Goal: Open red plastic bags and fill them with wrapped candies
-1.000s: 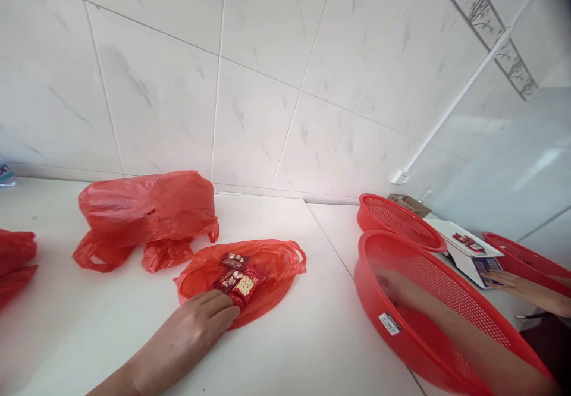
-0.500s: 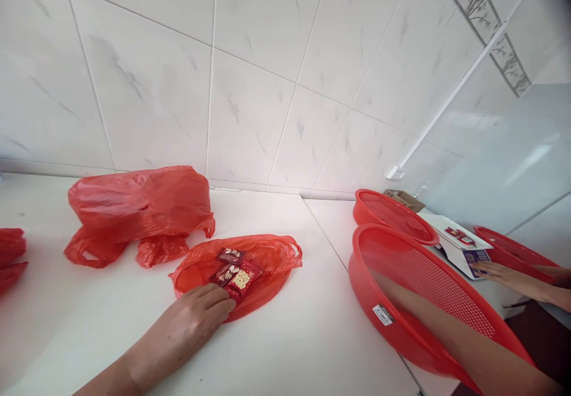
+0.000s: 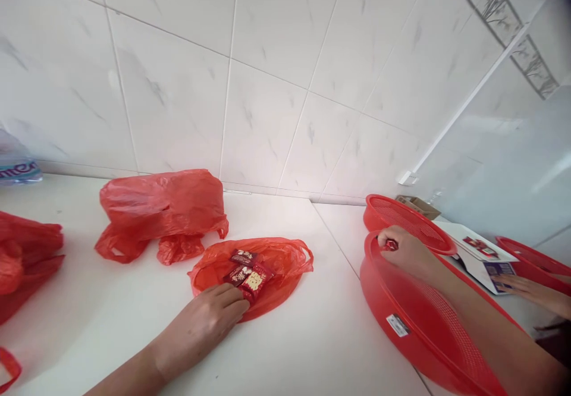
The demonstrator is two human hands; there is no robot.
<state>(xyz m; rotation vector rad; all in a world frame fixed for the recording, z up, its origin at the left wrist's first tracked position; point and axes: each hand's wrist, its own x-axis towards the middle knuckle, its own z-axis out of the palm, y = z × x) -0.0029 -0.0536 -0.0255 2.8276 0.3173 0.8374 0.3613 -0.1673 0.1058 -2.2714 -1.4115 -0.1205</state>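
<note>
"Where do you have free space?"

"You have bare white table (image 3: 321, 336) between the open bag (image 3: 285, 295) and the near basket (image 3: 379, 307), with only a seam crossing it. The bulky bag (image 3: 178, 200) sits close behind the open one, and the far basket (image 3: 371, 216) is close behind the near basket's rim."

"And your hands?"

"Your right hand (image 3: 401, 250) pinches a small red packet (image 3: 391, 245) over the near basket's far rim. Your left hand (image 3: 207, 321) lies curled at the open bag's near edge, fingertips by the wrappers (image 3: 255, 280); you can't tell whether they grasp anything."

"Count for you?"

"Three wrappers visible in the open bag, one packet in your right hand, three red baskets, counting the right-hand one (image 3: 529, 259), one bottle (image 3: 20, 170) at the back left, and another person's hand (image 3: 520, 286) at one purple-and-white box (image 3: 497, 270)."
</note>
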